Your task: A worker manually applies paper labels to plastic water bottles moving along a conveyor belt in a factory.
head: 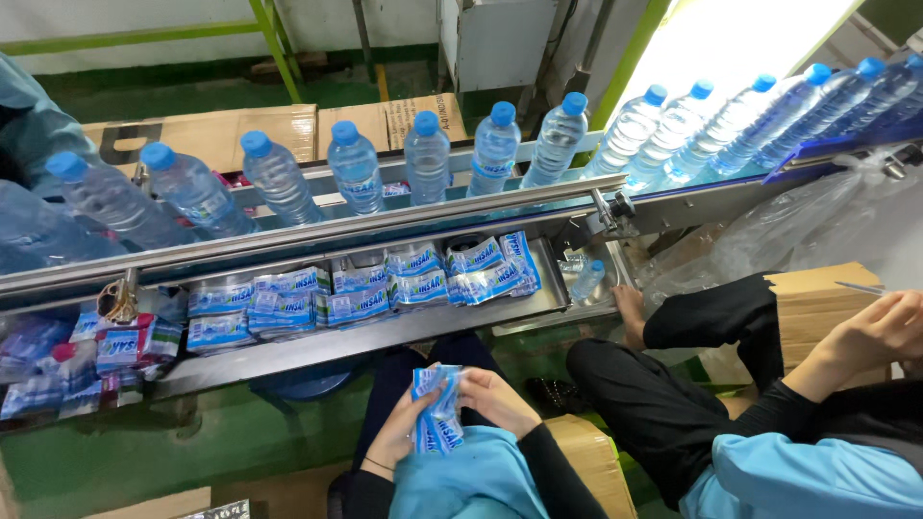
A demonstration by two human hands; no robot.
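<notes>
Small stack of blue-and-white printed plastic label sleeves, held low in the frame above the person's lap, between both hands. Left hand closed around the lower part of the stack from the side and beneath; right hand clamped on its upper edge, fingers curled over the top. How many sleeves the stack holds cannot be told, as the fingers cover most of it. Just above the hands, a long stainless-steel tray carries further bundles of the same blue-and-white sleeves lying flat in overlapping rows. Loose bundles with red-and-pink wrapping lie at the tray's left end. Above the tray, a metal conveyor rail carries a single row of clear plastic water bottles with blue caps, upright, most unlabelled, a few with blue labels. One small bottle lies tilted in the tray's right end. Flattened brown cardboard boxes lie behind the conveyor. At right sits a co-worker in a blue top and black trousers, one hand raised over a cardboard box.
</notes>
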